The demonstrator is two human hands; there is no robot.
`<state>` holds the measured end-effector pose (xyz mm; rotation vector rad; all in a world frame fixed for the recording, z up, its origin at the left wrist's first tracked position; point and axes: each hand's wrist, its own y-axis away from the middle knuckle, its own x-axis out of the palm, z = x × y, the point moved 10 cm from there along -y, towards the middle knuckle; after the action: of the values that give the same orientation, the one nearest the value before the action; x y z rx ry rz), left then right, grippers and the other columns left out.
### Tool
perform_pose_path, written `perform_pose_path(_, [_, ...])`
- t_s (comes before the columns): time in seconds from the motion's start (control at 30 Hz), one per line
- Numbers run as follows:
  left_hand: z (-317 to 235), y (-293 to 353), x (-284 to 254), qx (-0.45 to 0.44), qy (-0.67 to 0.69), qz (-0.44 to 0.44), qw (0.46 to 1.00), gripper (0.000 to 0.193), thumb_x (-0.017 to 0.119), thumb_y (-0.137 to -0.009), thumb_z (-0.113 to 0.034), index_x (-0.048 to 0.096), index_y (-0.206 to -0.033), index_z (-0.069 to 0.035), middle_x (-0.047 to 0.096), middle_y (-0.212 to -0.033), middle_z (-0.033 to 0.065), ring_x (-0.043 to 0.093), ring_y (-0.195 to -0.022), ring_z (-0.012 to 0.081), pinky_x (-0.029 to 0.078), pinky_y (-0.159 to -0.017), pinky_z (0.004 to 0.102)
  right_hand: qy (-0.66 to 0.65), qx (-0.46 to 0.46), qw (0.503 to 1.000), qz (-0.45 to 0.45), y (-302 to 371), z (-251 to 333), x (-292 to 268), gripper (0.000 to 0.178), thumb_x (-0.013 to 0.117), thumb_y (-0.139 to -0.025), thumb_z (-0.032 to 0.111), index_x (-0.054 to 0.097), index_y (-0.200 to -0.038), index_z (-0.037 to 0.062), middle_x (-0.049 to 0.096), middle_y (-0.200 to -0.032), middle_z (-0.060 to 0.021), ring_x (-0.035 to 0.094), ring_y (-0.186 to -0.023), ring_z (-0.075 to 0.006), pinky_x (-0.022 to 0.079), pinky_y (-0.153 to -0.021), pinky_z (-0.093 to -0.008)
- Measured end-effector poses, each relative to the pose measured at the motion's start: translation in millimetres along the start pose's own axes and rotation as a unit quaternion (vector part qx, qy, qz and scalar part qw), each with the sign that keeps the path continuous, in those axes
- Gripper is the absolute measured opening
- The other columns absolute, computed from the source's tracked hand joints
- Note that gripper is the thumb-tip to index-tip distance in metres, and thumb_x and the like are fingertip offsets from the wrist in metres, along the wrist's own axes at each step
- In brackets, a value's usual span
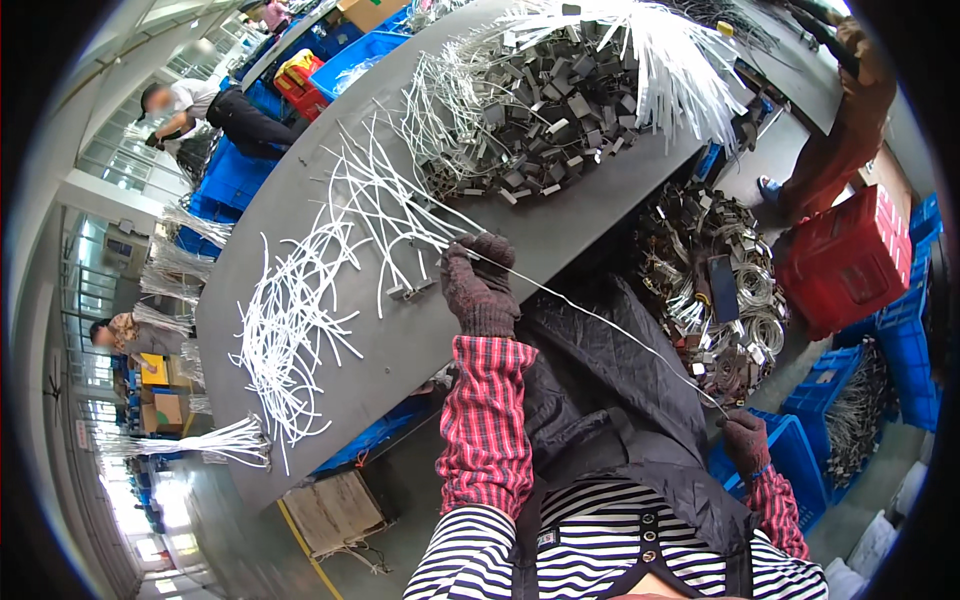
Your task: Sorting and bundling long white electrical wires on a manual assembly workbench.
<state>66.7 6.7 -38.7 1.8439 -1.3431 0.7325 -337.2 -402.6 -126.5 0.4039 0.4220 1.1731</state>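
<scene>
My left hand (480, 285), in a dark knit glove, is closed around white cables at the table's near edge. From it one thin white cable (610, 322) runs taut across my dark apron to the lower right. There my gloved right hand (746, 442) pinches the cable's end. Several loose white cables (385, 190) fan out over the table beyond my left hand. A larger tangle of cut white cables (290, 330) lies further left. Past my left hand stands a big heap of dark block-shaped adapters (560, 110) with white cables.
The grey table (350, 395) curves around my left. Adapters and coiled cables (715, 300) pile up at my right, beside a red crate (845, 262) and blue bins (775, 450). A cardboard box (335, 510) sits below the table. Other people (225, 112) work at the left.
</scene>
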Motion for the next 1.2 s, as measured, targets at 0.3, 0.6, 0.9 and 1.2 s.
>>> perform_pose_path(0.3, [-27,-14,4,0.016,0.059,0.028,0.998,0.018,0.053,-0.096,-0.022,0.061,-0.100,-0.006,0.066,-0.090,0.0132,0.065,-0.072,0.0284,0.055,-0.058,0.0406,0.045,-0.042,0.997,-0.043,2,3,-9,0.015,0.065,-0.079,0.015,0.069,-0.086,0.0016,0.053,-0.060,0.0021,0.045,-0.046,-0.0077,0.032,-0.042,-0.0243])
perform_pose_path(0.6, [-32,1,8,0.038,-0.014,-0.003,0.999,0.016,0.054,-0.096,-0.020,0.061,-0.101,-0.007,0.067,-0.089,0.0148,0.065,-0.069,0.0282,0.054,-0.056,0.0396,-0.030,0.024,0.998,-0.045,6,0,-13,0.018,0.068,-0.079,0.019,0.069,-0.086,0.0030,0.054,-0.060,0.0024,0.044,-0.044,-0.0077,0.031,-0.041,-0.0241])
perform_pose_path(0.9, [14,40,19,-0.031,-0.109,0.066,0.991,0.022,0.054,-0.098,-0.026,0.064,-0.101,-0.006,0.070,-0.089,0.0105,0.069,-0.076,0.0252,0.059,-0.068,0.0414,0.132,-0.177,0.974,0.058,-13,40,59,0.019,0.067,-0.082,0.018,0.068,-0.084,-0.0002,0.055,-0.063,0.0003,0.057,-0.061,-0.0114,0.044,-0.054,-0.0284])
perform_pose_path(1.2, [62,109,11,-0.134,-0.082,0.057,0.986,0.012,0.056,-0.099,-0.013,0.061,-0.098,-0.002,0.067,-0.088,0.0153,0.067,-0.077,0.0274,0.059,-0.073,0.0444,0.018,-0.028,0.984,0.172,-66,103,179,0.026,0.066,-0.084,0.018,0.072,-0.101,-0.0013,0.067,-0.086,-0.0071,0.061,-0.074,-0.0127,0.048,-0.063,-0.0295])
